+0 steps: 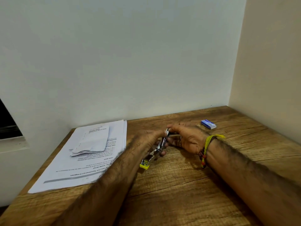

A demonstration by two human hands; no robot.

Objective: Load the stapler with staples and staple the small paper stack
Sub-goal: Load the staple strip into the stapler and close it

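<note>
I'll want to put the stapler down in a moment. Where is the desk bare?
Bare wood lies on the table between the two forearms, near its front edge, and at the far right between the staple box and the side wall. The left is crowded with the paper stack; both hands, left hand and right hand, fill the middle round the stapler.

On the large printed sheet by the table's left edge, upside down to you, you can read "TASK GOAL" and "SCENE SETUP". Its page number reads 16. The print on the blue box is too small to read.

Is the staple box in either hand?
No: the staple box lies on the table, apart from both hands holding the stapler.
</note>
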